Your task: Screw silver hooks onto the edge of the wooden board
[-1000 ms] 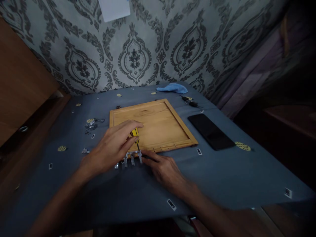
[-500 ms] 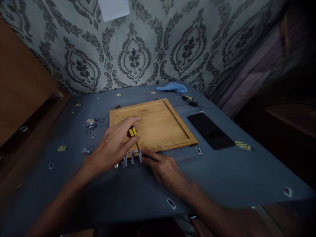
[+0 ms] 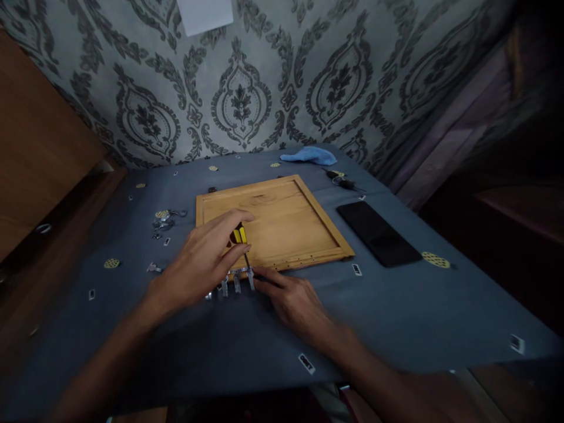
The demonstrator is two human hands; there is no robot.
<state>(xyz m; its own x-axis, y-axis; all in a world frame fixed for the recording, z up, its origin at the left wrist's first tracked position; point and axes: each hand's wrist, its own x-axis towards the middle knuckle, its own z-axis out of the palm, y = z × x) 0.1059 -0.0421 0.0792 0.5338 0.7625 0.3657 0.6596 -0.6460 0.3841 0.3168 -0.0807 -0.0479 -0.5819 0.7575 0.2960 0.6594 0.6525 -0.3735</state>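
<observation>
My left hand (image 3: 205, 249) has its fingers around the yellow and dark handle of a screwdriver (image 3: 240, 235). The screwdriver's shaft points down to the near edge of a framed wooden board (image 3: 282, 214), at the rightmost of several silvery metal hooks (image 3: 237, 283). My right hand (image 3: 293, 299) is closed, its fingertips at that rightmost hook, apparently steadying it. The hooks sit in a row along the board's near left edge. Small dark holes run along the edge to their right. The screwdriver's tip is too small to make out.
Loose metal pieces (image 3: 163, 223) lie left of the board, with another metal hook (image 3: 154, 268) closer. A black phone (image 3: 378, 234) rests to the right. Behind it are dark keys (image 3: 343, 181) and a blue cloth (image 3: 311, 155). A wooden cabinet (image 3: 44, 129) stands left of the cloth-covered table (image 3: 418, 317).
The screwdriver handle has turned slightly in my left hand and looks more upright. My right hand keeps its place at the hook. The whole view has shifted a little.
</observation>
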